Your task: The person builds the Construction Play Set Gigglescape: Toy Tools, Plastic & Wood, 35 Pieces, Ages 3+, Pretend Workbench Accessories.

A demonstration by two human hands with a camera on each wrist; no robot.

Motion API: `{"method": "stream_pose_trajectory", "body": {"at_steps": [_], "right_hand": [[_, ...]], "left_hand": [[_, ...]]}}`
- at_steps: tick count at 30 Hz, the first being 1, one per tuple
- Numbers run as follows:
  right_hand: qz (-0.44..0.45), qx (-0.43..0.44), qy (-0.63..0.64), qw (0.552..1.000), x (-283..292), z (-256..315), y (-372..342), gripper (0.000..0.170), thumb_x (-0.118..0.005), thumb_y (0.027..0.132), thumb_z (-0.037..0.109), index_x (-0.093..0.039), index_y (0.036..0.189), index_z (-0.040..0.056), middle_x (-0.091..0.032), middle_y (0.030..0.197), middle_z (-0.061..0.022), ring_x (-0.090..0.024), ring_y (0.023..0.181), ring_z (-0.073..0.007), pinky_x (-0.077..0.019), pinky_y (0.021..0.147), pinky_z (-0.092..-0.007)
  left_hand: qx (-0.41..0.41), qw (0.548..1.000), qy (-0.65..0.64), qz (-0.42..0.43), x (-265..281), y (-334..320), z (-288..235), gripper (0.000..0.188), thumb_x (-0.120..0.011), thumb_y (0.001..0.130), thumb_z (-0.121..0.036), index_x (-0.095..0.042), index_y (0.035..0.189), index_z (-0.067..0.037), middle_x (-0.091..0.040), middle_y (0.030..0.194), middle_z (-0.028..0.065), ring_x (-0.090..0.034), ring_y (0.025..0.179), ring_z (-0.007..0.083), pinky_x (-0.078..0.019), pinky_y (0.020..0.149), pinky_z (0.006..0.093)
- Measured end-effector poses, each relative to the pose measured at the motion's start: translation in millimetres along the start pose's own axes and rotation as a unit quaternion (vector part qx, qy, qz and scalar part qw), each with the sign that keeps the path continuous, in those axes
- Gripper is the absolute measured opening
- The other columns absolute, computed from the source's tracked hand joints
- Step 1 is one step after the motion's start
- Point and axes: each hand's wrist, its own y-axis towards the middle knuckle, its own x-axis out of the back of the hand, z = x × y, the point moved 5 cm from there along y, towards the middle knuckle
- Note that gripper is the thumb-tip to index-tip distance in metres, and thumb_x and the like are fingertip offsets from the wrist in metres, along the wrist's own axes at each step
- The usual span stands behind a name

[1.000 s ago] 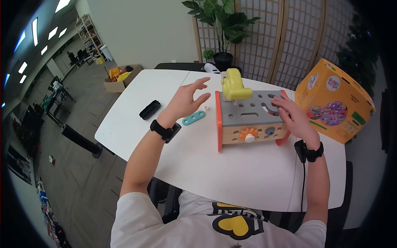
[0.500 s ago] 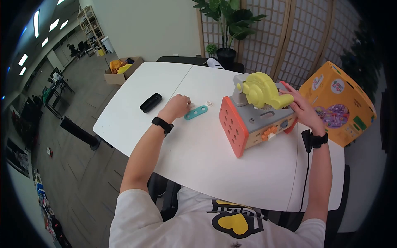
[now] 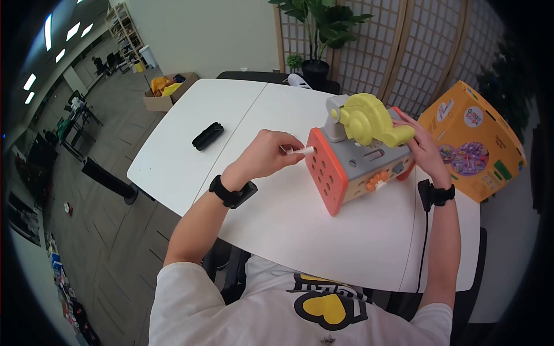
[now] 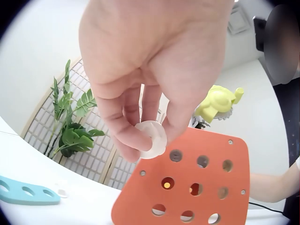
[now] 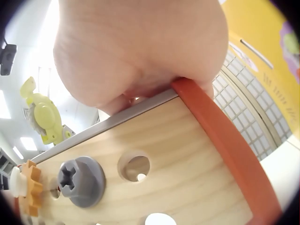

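Head view | left hand (image 3: pixel 262 155) pinches screw (image 3: pixel 302 151) at left of box (image 3: pixel 363 170), contact unclear | right hand (image 3: pixel 425 149) grips box's right edge | advice: align screw square to red panel (image 4: pixel 183 172), brace box.

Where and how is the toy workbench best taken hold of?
Take the workbench probably by the top edge of its right red panel, from above and the right. That panel stands upright, with a narrow edge to straddle. The yellow saw sits toward the left of the top, and the orange gear sticks out of the near side. The right hand holds this corner.
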Motion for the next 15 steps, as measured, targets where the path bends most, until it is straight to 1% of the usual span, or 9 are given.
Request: {"method": "stream_pose_trajectory", "body": {"at_steps": [3,6,9,10,12,15], "right_hand": [[0.009,-0.006,0.001,1.000,0,-1,0,0.034,-0.052,0.102,0.010,-0.067,0.132,0.0043,-0.064,0.144,-0.0111,-0.039,0.152,-0.0333,-0.0354,0.120,-0.0430],[-0.015,0.016,0.005,1.000,3,-11,-2,0.042,-0.059,0.100,0.016,-0.060,0.141,0.0072,-0.056,0.152,-0.0126,-0.039,0.152,-0.0321,-0.0335,0.122,-0.0420],[-0.034,-0.031,0.141,0.989,7,-15,-8,0.063,-0.068,0.095,0.021,-0.046,0.154,0.0089,-0.045,0.160,-0.0147,-0.039,0.151,-0.0301,-0.0313,0.123,-0.0412],[-0.035,-0.046,0.211,0.976,6,-19,-11,0.069,-0.071,0.093,0.021,-0.042,0.156,0.0085,-0.044,0.161,-0.0148,-0.040,0.150,-0.0296,-0.0315,0.123,-0.0409],[-0.035,-0.074,0.348,0.934,2,-35,-21,0.083,-0.077,0.089,0.021,-0.034,0.159,0.0076,-0.041,0.162,-0.0150,-0.042,0.148,-0.0287,-0.0319,0.123,-0.0402],[0.031,-0.144,0.468,0.871,-8,-63,-43,0.093,-0.083,0.083,0.018,-0.031,0.160,0.0058,-0.046,0.157,-0.0128,-0.045,0.144,-0.0257,-0.0336,0.121,-0.0398]], "left_hand": [[0.003,1.000,0.006,0.002,-9,3,-2,0.030,-0.085,0.086,-0.019,-0.076,0.108,0.000,-0.074,0.089,0.0095,-0.070,0.075,0.0174,-0.0588,0.075,0.0288],[0.044,0.998,0.013,-0.051,-7,0,-10,0.034,-0.088,0.083,-0.017,-0.071,0.107,0.001,-0.074,0.088,0.0091,-0.073,0.078,0.0167,-0.0591,0.076,0.0280],[0.042,0.991,-0.092,-0.085,-12,-2,-4,0.030,-0.086,0.085,-0.009,-0.065,0.105,0.001,-0.074,0.090,0.0087,-0.075,0.085,0.0170,-0.0601,0.079,0.0275],[0.032,0.990,-0.101,-0.092,-14,-1,-3,0.028,-0.084,0.086,-0.007,-0.065,0.104,0.002,-0.074,0.093,0.0089,-0.075,0.088,0.0174,-0.0606,0.081,0.0277],[0.011,0.987,-0.120,-0.105,-18,1,-1,0.024,-0.081,0.088,-0.002,-0.063,0.103,0.002,-0.074,0.097,0.0093,-0.076,0.094,0.0182,-0.0614,0.084,0.0282],[-0.020,0.989,-0.105,-0.104,-30,1,5,0.021,-0.079,0.089,-0.001,-0.064,0.104,0.002,-0.073,0.102,0.0106,-0.075,0.098,0.0192,-0.0618,0.088,0.0294]]}}
